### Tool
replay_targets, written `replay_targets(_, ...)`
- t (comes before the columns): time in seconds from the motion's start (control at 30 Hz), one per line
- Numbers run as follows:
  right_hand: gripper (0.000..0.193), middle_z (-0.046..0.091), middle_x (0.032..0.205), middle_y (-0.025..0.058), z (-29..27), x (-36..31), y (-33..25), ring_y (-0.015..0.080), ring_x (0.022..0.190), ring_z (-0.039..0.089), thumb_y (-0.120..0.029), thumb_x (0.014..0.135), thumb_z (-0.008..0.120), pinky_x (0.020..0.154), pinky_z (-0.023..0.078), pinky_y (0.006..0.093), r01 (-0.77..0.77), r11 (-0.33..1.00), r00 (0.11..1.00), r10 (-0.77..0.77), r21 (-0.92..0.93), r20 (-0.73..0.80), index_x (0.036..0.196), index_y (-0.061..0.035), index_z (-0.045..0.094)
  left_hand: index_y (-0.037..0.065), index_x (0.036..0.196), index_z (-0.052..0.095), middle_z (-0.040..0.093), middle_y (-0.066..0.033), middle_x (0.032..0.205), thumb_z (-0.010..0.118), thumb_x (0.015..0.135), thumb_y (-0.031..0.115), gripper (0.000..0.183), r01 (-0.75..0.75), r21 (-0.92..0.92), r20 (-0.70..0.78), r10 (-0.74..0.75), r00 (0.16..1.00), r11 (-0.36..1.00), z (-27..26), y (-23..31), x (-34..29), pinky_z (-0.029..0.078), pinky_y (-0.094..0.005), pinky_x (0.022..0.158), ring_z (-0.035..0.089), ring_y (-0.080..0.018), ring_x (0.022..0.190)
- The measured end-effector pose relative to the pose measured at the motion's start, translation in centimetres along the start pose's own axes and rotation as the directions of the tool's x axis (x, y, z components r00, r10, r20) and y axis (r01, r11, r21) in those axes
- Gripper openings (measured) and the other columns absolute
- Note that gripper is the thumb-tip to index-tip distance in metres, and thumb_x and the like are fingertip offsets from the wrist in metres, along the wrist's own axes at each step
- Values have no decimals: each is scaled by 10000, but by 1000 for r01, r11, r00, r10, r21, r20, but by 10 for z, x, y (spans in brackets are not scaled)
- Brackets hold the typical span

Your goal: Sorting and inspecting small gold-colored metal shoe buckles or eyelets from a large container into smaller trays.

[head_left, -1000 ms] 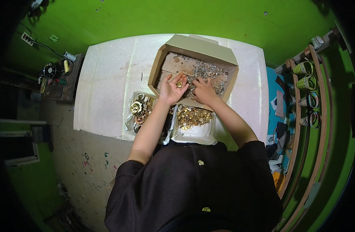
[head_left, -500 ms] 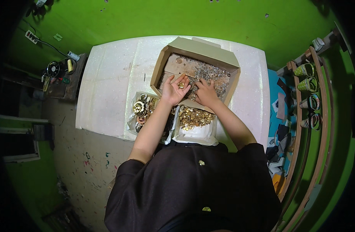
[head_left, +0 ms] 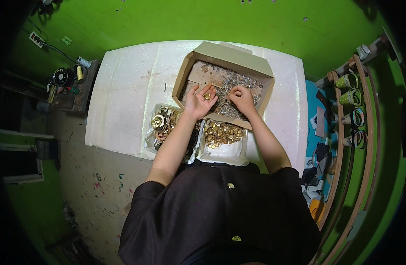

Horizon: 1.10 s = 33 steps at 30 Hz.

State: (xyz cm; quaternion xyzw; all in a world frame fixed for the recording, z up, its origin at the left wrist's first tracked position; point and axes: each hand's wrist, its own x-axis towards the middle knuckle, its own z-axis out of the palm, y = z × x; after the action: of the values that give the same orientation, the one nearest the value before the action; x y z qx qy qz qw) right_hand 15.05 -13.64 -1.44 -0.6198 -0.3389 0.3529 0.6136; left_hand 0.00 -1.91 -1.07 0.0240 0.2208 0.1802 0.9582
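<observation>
Over the near part of a cardboard box (head_left: 268, 98) I hold my left hand (head_left: 197, 104) palm up, fingers slightly curled. Small gold-coloured metal pieces (head_left: 207, 96) rest in it. Beside it, to the right, my right hand (head_left: 243, 100) is closed in a pinch above the box's contents; whatever its fingertips hold is too small to make out. A mass of small silvery and brownish bits (head_left: 238, 81) covers much of the box floor. Just in front of the box stands a white-lined tray (head_left: 220, 155) with many gold-coloured pieces (head_left: 223, 134) in it.
Left of that tray, another lined container (head_left: 150, 140) holds mixed metal parts, partly behind my left forearm. All stand on a white table (head_left: 127, 97). A wooden rack (head_left: 340, 119) with patterned shoes rises at the right. A small dark side table (head_left: 74, 99) with tools is at far left.
My right hand has lifted a little from the bits, its fingers drawing together into a pinch. The left hand stays nearly still with the gold-coloured pieces.
</observation>
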Motion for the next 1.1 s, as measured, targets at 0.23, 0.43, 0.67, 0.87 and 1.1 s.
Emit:
replay_targets(0.23,106,576,644,34,-3,-5,5,145,596,560,-69,655,633,591,429,293,60,899,997,-30,-433,74,748,-58,583,23,1095,479,550,-95,992,434,849,309,379,7,1,5,-7,1000,1000,0,0,1,416,-421,882,551,-206,911)
replay_targets(0.43,201,535,864,28,0,-20,-23,225,933,469,-56,593,625,878,259,452,386,384,889,89,-839,450,736,-190,668,25,1111,472,547,-93,986,441,846,311,391,5,-8,2,-5,1000,1000,-2,1,0,411,-418,887,546,-205,914)
replay_targets(0.67,187,506,903,22,0,-18,-16,214,984,427,-69,601,635,865,254,470,492,278,827,145,-825,543,708,-217,677,25,1124,464,540,-94,991,436,847,311,399,14,-9,21,-14,1000,1000,-3,1,1,403,-418,896,543,-207,925)
replay_targets(0.87,144,536,876,29,-1,-9,-19,212,949,474,-157,637,644,813,269,441,387,409,893,57,-826,446,778,-169,616,17,1134,460,539,-104,999,422,852,314,412,16,1,-6,-16,1000,1000,1,0,1,403,-423,895,542,-221,944)
replay_targets(1.1,162,558,824,58,28,0,-43,224,851,539,-221,697,625,800,314,376,373,780,927,-331,-503,175,832,-136,601,-17,1152,435,535,-147,995,374,884,275,401,54,-31,51,-52,997,998,-4,3,3,458,-380,842,547,-243,939)
